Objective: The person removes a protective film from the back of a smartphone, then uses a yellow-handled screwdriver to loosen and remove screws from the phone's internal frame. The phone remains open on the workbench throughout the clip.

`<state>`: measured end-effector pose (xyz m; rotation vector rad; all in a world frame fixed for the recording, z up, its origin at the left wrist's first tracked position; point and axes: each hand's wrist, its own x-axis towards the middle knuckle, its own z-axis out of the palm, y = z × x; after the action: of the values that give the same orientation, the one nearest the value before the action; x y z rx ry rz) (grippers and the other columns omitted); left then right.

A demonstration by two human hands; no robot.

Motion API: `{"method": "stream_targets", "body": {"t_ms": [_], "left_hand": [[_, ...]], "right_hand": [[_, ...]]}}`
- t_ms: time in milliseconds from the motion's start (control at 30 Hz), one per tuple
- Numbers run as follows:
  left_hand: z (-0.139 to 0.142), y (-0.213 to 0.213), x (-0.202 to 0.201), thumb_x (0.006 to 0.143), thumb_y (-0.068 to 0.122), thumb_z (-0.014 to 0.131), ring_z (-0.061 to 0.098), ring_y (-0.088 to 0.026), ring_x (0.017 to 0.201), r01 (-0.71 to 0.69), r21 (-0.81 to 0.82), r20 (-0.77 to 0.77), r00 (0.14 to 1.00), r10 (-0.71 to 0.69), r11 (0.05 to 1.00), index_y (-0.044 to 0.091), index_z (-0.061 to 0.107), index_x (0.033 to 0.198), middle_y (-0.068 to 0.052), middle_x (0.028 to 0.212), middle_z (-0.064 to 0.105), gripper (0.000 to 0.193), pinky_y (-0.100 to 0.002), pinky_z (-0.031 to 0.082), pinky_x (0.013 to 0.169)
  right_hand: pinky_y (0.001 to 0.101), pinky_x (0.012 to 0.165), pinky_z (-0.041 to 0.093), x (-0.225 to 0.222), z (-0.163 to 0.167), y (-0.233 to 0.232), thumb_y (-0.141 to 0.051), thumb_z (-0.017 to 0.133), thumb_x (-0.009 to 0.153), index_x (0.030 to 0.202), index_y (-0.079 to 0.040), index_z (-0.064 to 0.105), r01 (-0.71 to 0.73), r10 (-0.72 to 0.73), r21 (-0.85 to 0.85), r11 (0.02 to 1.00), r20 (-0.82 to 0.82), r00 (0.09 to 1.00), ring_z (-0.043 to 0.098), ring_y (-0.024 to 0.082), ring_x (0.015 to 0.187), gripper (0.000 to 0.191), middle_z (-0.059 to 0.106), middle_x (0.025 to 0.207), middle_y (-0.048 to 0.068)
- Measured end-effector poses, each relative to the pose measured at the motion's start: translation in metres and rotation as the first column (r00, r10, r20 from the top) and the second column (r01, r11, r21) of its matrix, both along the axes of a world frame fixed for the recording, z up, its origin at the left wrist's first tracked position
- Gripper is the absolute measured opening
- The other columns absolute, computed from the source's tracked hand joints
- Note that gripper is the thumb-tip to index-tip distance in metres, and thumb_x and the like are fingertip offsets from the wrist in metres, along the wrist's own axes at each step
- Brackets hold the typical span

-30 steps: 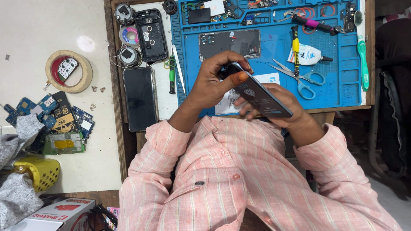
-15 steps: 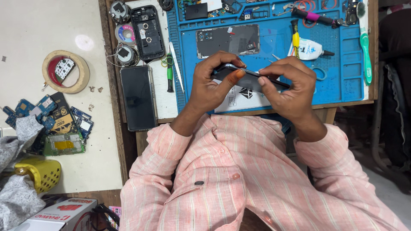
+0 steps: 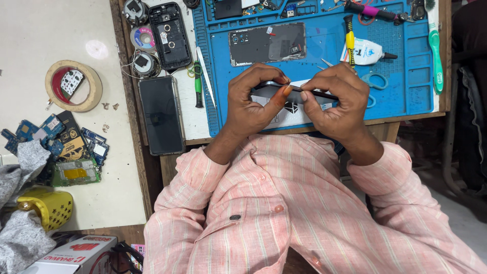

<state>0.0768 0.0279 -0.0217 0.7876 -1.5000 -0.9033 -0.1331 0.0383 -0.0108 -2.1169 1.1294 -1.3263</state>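
Blue mat [image 3: 406, 96]; both hands [image 3: 251, 101] [image 3: 335, 99] pinch, seemingly, a phone [image 3: 299, 94].

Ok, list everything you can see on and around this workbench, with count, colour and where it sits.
phone: one, dark, held edge-on between both hands over the mat
repair mat: one, blue, covering the bench top
back cover: one, dark grey, flat on the mat above the hands
glue tube: one, white, right part of the mat
scissors: one pair, blue handles, beside the right hand
toothbrush: one, green, mat's right edge
black phone: one, lying screen up left of the mat
opened phone body: one, black, top left of the bench
tape roll: one, tan, on the pale surface at left
circuit boards: several, blue and green, far left
basket: one, yellow, lower left
left hand: gripping the phone
right hand: gripping the phone
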Motion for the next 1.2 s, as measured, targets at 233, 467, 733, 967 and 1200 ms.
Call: {"method": "stream_targets", "body": {"t_ms": [233, 467, 733, 967, 1200], "left_hand": [[-0.016, -0.003, 0.005, 0.091, -0.001, 0.079, 0.071, -0.016, 0.097, -0.004, 0.083, -0.104, 0.994, 0.013, 0.997, 0.002, 0.068, 0.103, -0.009, 0.102, 0.071, 0.017, -0.026, 0.057, 0.085], [-0.035, -0.004, 0.014, 0.094, 0.0, 0.078, 0.069, -0.016, 0.101, 0.016, 0.13, -0.177, 0.984, 0.007, 0.991, 0.001, 0.065, 0.103, -0.009, 0.104, 0.068, 0.016, -0.028, 0.056, 0.09], [-0.058, 0.013, 0.029, 0.095, 0.005, 0.079, 0.068, -0.02, 0.108, 0.027, 0.107, -0.228, 0.974, -0.002, 0.994, 0.002, 0.066, 0.102, -0.01, 0.11, 0.068, 0.015, -0.033, 0.058, 0.099], [-0.023, 0.008, 0.031, 0.088, 0.005, 0.08, 0.068, -0.021, 0.111, 0.141, 0.018, -0.091, 0.986, -0.138, 0.99, 0.003, 0.067, 0.096, -0.011, 0.115, 0.068, 0.015, -0.033, 0.056, 0.096], [0.004, 0.013, 0.033, 0.083, 0.008, 0.079, 0.07, -0.023, 0.11, 0.272, -0.022, 0.018, 0.962, -0.272, 0.962, 0.004, 0.07, 0.101, -0.013, 0.122, 0.067, 0.02, -0.035, 0.06, 0.096]], "right_hand": [[0.032, 0.074, 0.046, -0.012, -0.009, -0.001, 0.0, 0.08, 0.084, 0.098, -0.005, 0.073, 0.038, -0.04, -0.055, 0.998, -0.037, 0.999, 0.061, 0.021, 0.08, 0.017, 0.067, 0.093, 0.009], [0.0361, 0.074, 0.045, -0.01, -0.013, -0.008, -0.001, 0.082, 0.082, 0.096, -0.004, 0.073, 0.006, -0.019, -0.101, 0.995, -0.131, 0.991, 0.063, 0.024, 0.085, 0.017, 0.067, 0.093, 0.009], [0.0316, 0.077, 0.051, -0.013, -0.032, 0.009, -0.012, 0.082, 0.084, 0.103, -0.004, 0.073, -0.037, 0.036, 0.081, 0.996, 0.007, 0.999, 0.067, 0.022, 0.089, 0.022, 0.07, 0.1, 0.011], [0.0359, 0.09, 0.056, -0.026, -0.016, -0.018, -0.023, 0.081, 0.076, 0.124, -0.004, 0.069, -0.346, 0.374, 0.4, 0.849, 0.009, 0.928, 0.071, 0.026, 0.105, 0.053, 0.073, 0.119, 0.013], [0.0414, 0.097, 0.052, -0.022, -0.006, -0.023, -0.023, 0.085, 0.068, 0.132, -0.007, 0.063, -0.437, 0.532, 0.458, 0.774, -0.096, 0.841, 0.069, 0.03, 0.111, 0.07, 0.071, 0.124, 0.013]]}}
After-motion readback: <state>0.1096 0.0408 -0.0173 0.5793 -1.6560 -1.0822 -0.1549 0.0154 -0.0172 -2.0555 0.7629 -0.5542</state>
